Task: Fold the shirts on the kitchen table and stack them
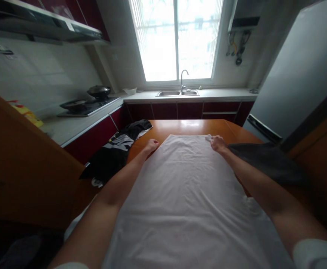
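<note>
A white T-shirt lies spread over the wooden table, its straight far edge away from me and its near part running out of view. At the far right corner, my right hand is closed on a small bunch of the fabric. My left hand rests by the shirt's far left edge with curled fingers. Whether cloth is pinched in it is hidden. Faint wrinkles cross the middle of the shirt.
Black clothing with a grey-white pattern lies on the table's left side. Dark grey cloth is at the right. Beyond the wooden table are a sink, a stove with pans and a fridge.
</note>
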